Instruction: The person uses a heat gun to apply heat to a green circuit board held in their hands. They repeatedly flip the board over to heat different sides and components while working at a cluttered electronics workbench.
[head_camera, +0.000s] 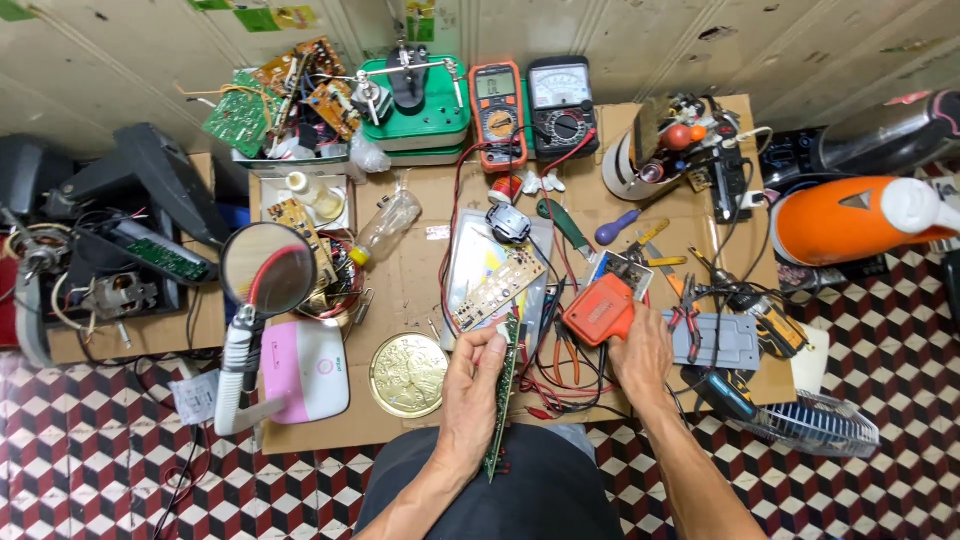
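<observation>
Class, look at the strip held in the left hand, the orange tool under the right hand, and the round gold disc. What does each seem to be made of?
The long circuit board in the left hand looks like green laminate, seen edge-on. The orange soldering gun under the right hand seems to be matte moulded plastic. The gold disc looks like embossed metal, shiny and patterned, though foil-coated plastic is possible.

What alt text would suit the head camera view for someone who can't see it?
A left hand holds a long green circuit board edge-up, while the right hand grips an orange pistol-shaped soldering gun, over a cardboard-covered work surface cluttered with tools, wires and two multimeters.
</observation>
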